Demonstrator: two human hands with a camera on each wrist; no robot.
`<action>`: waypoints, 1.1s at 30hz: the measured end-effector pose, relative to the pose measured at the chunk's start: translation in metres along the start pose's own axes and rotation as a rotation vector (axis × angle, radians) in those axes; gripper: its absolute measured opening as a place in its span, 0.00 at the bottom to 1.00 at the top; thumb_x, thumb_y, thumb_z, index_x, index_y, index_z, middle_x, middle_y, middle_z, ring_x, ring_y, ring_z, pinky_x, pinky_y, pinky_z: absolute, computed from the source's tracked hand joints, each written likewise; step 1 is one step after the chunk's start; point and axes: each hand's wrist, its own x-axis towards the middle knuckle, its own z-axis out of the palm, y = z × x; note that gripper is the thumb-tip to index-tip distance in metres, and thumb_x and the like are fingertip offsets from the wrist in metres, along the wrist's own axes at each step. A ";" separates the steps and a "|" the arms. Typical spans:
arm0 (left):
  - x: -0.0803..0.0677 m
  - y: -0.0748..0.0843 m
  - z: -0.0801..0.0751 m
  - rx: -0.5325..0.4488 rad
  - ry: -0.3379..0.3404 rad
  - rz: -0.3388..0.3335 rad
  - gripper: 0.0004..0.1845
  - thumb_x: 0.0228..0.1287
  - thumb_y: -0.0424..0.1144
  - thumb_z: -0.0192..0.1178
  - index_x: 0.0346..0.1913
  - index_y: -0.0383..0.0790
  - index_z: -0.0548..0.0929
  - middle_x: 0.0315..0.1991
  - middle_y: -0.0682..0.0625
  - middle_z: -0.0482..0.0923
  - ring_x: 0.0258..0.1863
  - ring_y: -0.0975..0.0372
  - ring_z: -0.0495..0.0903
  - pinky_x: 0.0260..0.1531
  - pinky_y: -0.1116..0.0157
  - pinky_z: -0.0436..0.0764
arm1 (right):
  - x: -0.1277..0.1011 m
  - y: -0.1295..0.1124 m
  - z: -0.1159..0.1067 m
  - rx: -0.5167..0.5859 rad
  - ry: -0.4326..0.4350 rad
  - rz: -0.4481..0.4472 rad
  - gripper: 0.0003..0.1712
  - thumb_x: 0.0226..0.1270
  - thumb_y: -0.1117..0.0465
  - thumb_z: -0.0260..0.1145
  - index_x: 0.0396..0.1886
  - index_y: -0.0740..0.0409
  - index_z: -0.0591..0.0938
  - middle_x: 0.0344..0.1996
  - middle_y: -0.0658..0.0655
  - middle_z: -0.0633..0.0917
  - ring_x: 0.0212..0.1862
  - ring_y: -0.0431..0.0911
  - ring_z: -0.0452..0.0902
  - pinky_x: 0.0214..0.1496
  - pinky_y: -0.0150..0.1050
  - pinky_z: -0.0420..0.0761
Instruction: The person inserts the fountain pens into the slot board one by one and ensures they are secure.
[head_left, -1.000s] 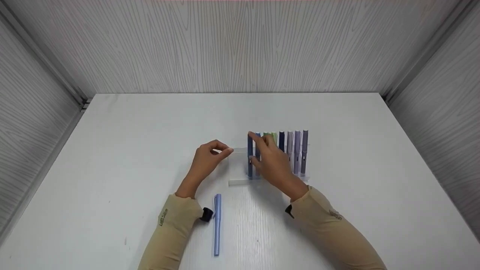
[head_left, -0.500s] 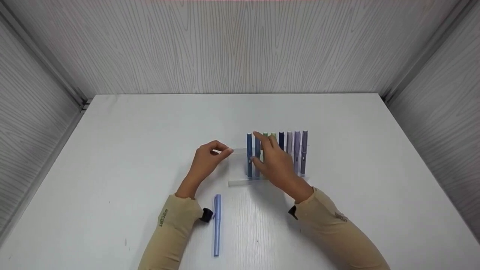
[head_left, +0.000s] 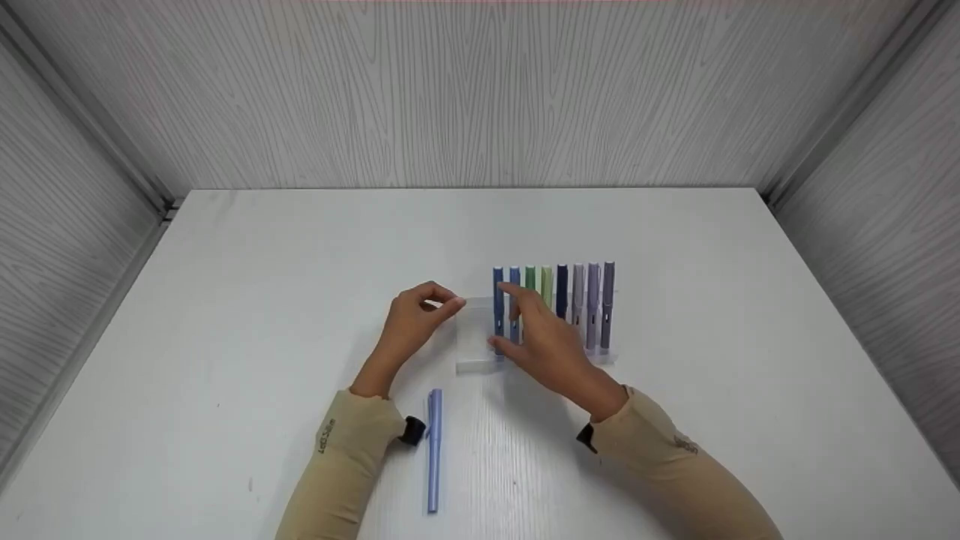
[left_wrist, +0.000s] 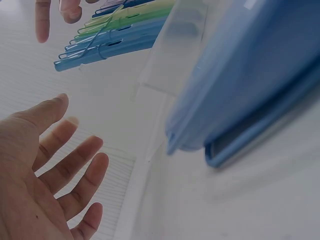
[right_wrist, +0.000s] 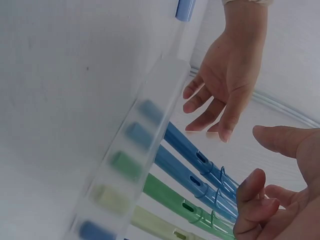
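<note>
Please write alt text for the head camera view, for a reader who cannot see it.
A person's right hand reaches to blue pens standing in a clear rack on a white table, while the left hand touches the rack's left end. One light blue pen lies nearer.

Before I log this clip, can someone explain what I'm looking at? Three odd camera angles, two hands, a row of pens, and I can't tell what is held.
No machine here: a person works with bare hands. The wide picture comes from a camera on the head, looking down; the two close pictures come from cameras on each wrist. On the white table stands a clear pen rack holding eight upright pens, blue, green and purple. The left hand is at the rack's left end; the left wrist view shows its fingers relaxed, gripping nothing. The right hand hovers by the two blue pens, fingers loose, holding nothing. A light blue pen lies flat near the left sleeve.
</note>
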 end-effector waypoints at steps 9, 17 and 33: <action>-0.001 0.001 -0.001 0.007 -0.004 -0.007 0.14 0.62 0.51 0.65 0.40 0.44 0.85 0.42 0.49 0.84 0.43 0.58 0.81 0.47 0.59 0.80 | -0.005 -0.011 0.004 0.212 -0.173 0.037 0.45 0.58 0.54 0.73 0.71 0.54 0.61 0.41 0.57 0.79 0.23 0.39 0.61 0.24 0.30 0.64; -0.002 -0.002 0.000 -0.010 -0.009 -0.015 0.14 0.61 0.51 0.65 0.40 0.45 0.85 0.42 0.49 0.84 0.43 0.58 0.81 0.46 0.59 0.80 | -0.010 -0.019 0.011 0.355 -0.365 0.051 0.48 0.60 0.53 0.72 0.72 0.52 0.54 0.44 0.59 0.78 0.23 0.40 0.65 0.28 0.32 0.70; -0.001 0.002 0.000 -0.004 0.003 -0.003 0.14 0.61 0.50 0.66 0.39 0.43 0.85 0.41 0.48 0.84 0.44 0.58 0.79 0.51 0.59 0.77 | -0.017 -0.032 0.028 0.386 -0.660 0.128 0.50 0.59 0.50 0.72 0.73 0.49 0.53 0.29 0.47 0.81 0.24 0.43 0.79 0.27 0.36 0.75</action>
